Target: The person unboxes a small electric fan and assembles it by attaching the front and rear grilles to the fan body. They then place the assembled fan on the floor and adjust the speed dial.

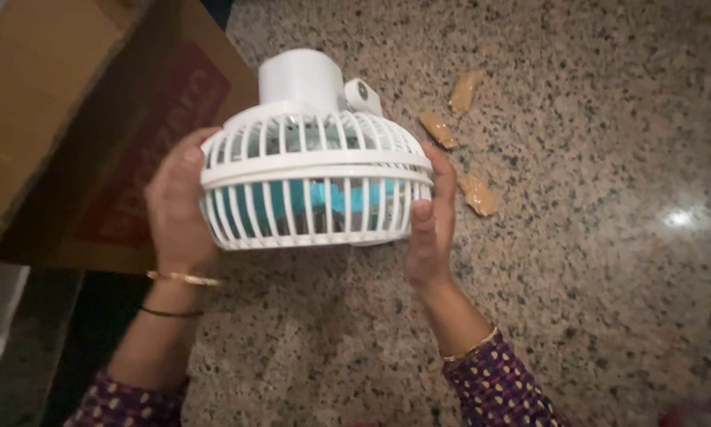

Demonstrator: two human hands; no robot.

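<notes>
— Where's the fan point(316, 186)?
— I see it held above the floor point(593, 300), just right of the box point(71, 119).
— Fingers?
— My left hand point(177, 209) and right hand point(428, 229) clasp its cage, fingers pressed together. Tape scraps point(458, 134) lie right of the fan.

Speckled granite floor point(577, 316): cardboard box point(79, 119), three brown tape scraps point(438, 129).

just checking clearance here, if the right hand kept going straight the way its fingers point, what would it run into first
The right hand grips the side of the white fan, fingers pointing up the picture. Straight on, it would likely slide along the fan's cage and then meet the nearest brown tape scrap on the speckled floor, though depth is unclear.
</notes>
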